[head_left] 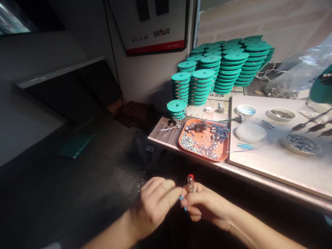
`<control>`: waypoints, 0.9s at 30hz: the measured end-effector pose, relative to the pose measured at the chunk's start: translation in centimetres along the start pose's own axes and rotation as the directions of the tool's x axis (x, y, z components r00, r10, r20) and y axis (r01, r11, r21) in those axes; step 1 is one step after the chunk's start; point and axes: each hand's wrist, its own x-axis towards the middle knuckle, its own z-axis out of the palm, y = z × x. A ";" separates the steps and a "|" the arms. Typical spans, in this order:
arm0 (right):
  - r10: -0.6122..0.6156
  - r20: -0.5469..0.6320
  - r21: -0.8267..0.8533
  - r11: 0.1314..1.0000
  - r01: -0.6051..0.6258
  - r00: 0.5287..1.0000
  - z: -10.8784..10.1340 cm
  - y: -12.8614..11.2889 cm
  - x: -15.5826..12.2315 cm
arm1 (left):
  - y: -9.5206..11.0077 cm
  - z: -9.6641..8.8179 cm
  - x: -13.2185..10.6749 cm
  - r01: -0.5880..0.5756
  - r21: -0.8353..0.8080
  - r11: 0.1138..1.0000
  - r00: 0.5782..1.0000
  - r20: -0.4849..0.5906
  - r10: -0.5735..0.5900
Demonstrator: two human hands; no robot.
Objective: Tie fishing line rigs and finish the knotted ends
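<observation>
My right hand [198, 202] is closed around a lighter [191, 183] with a metal top and a red end pointing up. Small light-blue bits [181, 197] show by its thumb and fingertips; whether they are one piece or two I cannot tell. My left hand [158, 200] is closed in a pinch, fingertips almost against those of the right hand. What it pinches is hidden. Both hands are in the air before the table's front edge. Beyond them, an orange tray [181, 147] holds dark coils, blue and yellowish short pieces and tiny shiny metal parts.
Stacks of green spools [203, 74] fill the back of the table. On a pale board [269, 169] at the right lie round dishes of small parts, a white round lid [250, 132] and loose blue tubes [246, 146]. Thin wires [167, 129] lie left of the tray.
</observation>
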 end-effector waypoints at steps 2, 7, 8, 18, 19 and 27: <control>-0.083 -0.068 0.049 0.995 0.087 0.994 -0.2 0.3 -0.1 | -0.3 0.4 0.1 0.159 -0.018 0.987 0.986 0.052 -0.158; -0.197 -0.179 0.050 0.977 0.208 0.964 -0.7 1.2 -0.1 | -1.2 2.9 -1.2 0.496 -0.423 0.759 0.868 0.216 -0.447; -0.212 -0.198 0.036 0.974 0.224 0.957 -0.6 1.3 -0.2 | -1.2 3.3 -1.4 0.507 -0.470 0.722 0.858 0.201 -0.472; -0.311 -0.232 0.077 0.939 0.336 0.922 -0.3 3.3 0.3 | -1.3 4.8 -1.4 0.498 -0.662 0.561 0.817 0.140 -0.560; -0.307 -0.235 0.108 0.935 0.338 0.922 -0.3 3.5 0.4 | -1.4 5.0 -1.4 0.489 -0.682 0.543 0.819 0.146 -0.555; -0.287 -0.251 0.114 0.940 0.322 0.925 -0.1 4.1 0.9 | -1.8 5.7 -1.5 0.416 -0.773 0.480 0.827 0.101 -0.553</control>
